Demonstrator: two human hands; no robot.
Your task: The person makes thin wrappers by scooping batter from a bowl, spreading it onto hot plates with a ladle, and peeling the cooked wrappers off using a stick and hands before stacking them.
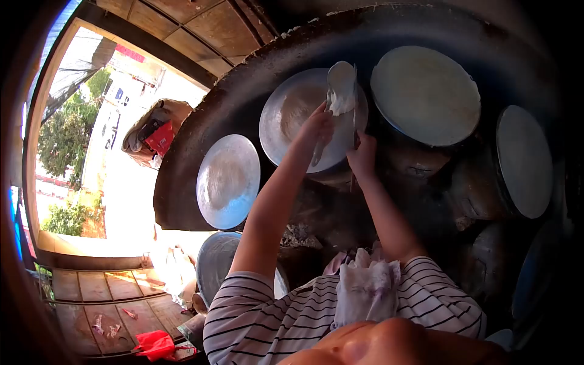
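One metal ladle (pixel 340 78), bowl coated with white batter (pixel 344 104), held above the middle pan (pixel 287 131).

One left hand (pixel 320 125), fingers closed round the ladle's handle; lower end of handle projecting below the hand.

One right hand (pixel 364 151), fingers closed on a thin tool (pixel 356 100) seen edge-on, upright beside the ladle; exact kind cannot be told.

One middle pan, round, grey metal, tan patch on its surface, beneath both hands.

One left pan (pixel 228 182), round, similar tan patch, just beside the middle pan, near the edge of a dark curved stove (pixel 181 182).

Two pale rounds: large round (pixel 426 94), right of the middle pan; far round (pixel 524 161), at the stove's right side.

One bucket (pixel 212 258), partly behind the left forearm.

One white cloth (pixel 367 289), against the person's striped shirt (pixel 255 316).

One red bag (pixel 156 345), on the tiled floor (pixel 79 307), lower left.
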